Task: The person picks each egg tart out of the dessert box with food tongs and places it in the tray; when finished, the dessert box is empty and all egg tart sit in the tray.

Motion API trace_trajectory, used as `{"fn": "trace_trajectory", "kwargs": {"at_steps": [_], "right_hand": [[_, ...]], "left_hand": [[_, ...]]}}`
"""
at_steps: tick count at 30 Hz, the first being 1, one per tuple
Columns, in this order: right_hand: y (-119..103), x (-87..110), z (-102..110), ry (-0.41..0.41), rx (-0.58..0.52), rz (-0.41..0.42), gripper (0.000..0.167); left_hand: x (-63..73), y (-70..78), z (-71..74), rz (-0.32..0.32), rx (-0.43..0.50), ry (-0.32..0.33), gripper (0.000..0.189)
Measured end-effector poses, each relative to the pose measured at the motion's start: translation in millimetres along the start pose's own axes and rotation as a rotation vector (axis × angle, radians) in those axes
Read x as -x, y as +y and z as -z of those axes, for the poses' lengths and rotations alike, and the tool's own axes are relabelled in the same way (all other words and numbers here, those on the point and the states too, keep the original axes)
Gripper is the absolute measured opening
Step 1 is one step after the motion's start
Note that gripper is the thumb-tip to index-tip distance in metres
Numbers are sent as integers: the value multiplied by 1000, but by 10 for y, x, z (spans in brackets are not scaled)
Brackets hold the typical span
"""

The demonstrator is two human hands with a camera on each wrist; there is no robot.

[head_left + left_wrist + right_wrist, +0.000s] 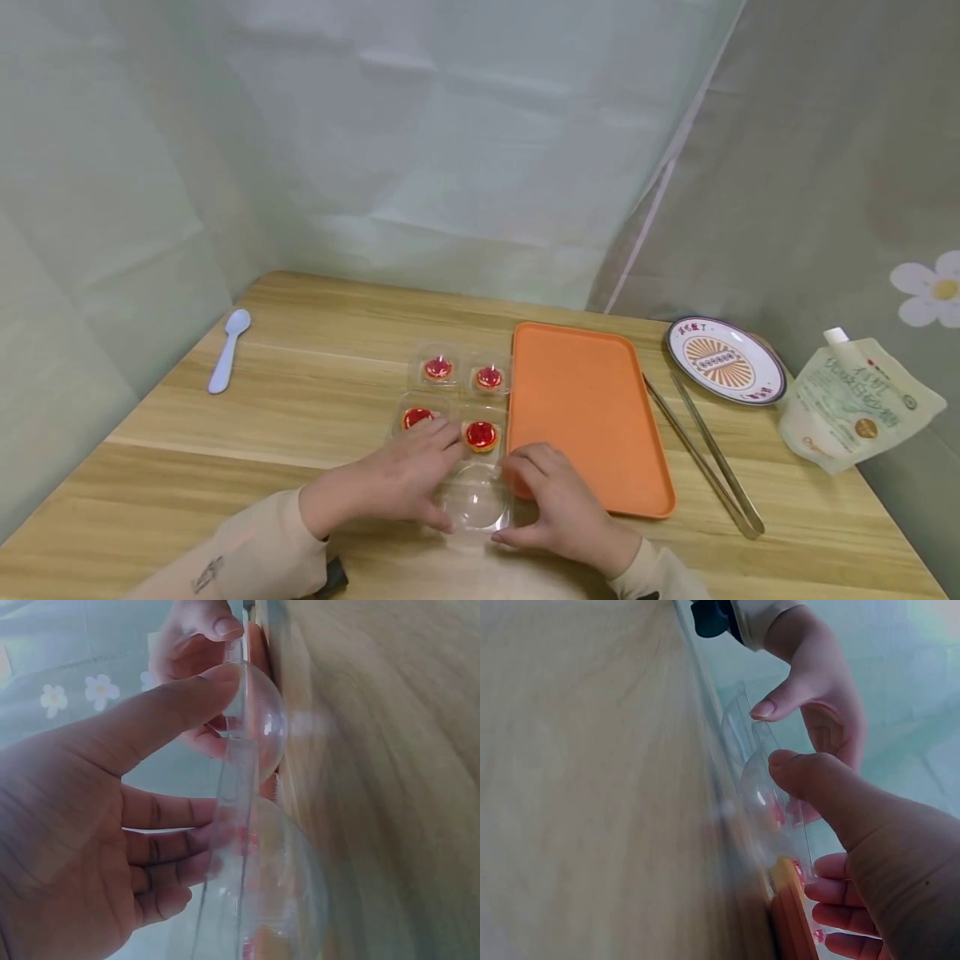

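Note:
My left hand (401, 477) and right hand (558, 504) hold a clear plastic box (474, 510) between them at the near side of the table. In the left wrist view, the left thumb (180, 701) lies on the box's thin rim. The right thumb (810, 774) touches the rim in the right wrist view. No tart shows inside this box. Just beyond it, several clear boxes stand in two rows, each with a small red-topped tart, such as the tart (481, 436) by my left fingertips and the tart (438, 368) at the back.
An orange tray (581, 400) lies right of the boxes, close to my right hand. Further right are long metal tongs (712, 454), a patterned plate (726, 360) and a white spouted pouch (855, 408). A pale blue spoon (227, 354) lies at the far left.

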State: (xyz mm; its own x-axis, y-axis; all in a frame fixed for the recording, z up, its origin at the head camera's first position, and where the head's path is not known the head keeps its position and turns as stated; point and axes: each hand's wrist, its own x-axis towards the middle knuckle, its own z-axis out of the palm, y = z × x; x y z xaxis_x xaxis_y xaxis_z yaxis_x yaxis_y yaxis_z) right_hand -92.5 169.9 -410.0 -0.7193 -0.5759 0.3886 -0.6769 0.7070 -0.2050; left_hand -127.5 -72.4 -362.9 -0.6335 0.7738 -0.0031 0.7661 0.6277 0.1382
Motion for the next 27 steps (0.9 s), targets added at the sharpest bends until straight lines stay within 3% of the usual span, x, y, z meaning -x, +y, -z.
{"fn": "trace_trajectory", "kwargs": {"at_steps": [16, 27], "right_hand": [[-49, -8, -15, -15, 87, -5, 80], [-74, -53, 130, -32, 107, -5, 80]], "left_hand": [[34, 6, 59, 20, 21, -57, 82], [62, -11, 154, -22, -39, -4, 79]]}}
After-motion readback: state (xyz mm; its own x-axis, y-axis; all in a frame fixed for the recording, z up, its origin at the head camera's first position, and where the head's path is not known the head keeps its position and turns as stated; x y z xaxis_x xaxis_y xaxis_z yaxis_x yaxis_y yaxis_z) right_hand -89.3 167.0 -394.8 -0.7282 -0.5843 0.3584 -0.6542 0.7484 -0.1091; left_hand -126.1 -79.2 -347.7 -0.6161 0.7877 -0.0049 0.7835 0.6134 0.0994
